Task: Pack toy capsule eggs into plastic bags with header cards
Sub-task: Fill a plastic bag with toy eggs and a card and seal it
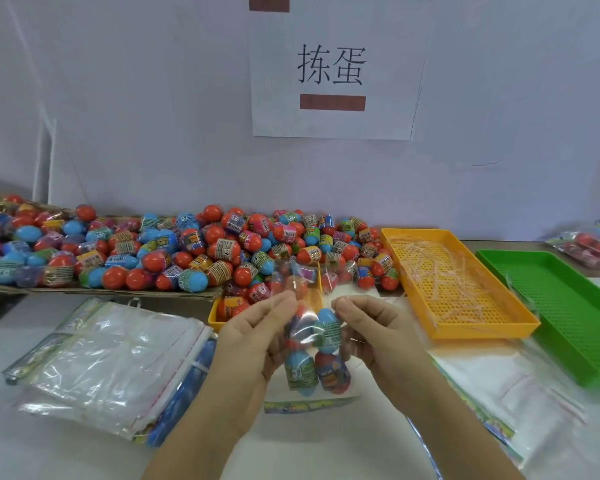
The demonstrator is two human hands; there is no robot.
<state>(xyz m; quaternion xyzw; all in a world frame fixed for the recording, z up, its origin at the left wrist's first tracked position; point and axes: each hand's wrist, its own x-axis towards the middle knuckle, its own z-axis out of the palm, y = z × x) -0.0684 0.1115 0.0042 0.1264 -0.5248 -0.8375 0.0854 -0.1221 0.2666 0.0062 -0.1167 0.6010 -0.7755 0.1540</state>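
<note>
White tabletop [326, 445], pale wall with a paper sign [333, 67]. Left hand [257, 337] and right hand [371, 327] each pinch the top edge of a clear plastic bag [312, 344] held up between them, its printed header card [309, 407] at the bottom. Four red-and-blue capsule eggs inside, as far as I can count. Step looks like closing the mouth; next, the flap needs folding flat and pressing. Left: one stack of empty bags [111, 358]. Far: loose egg pile [187, 251], too many to count. Right: one orange perforated tray [458, 285], one green tray [568, 313].

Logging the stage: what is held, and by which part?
A clear bag holding capsule eggs, pinched at its upper end by both: left hand on its left side, right hand on its right.
</note>
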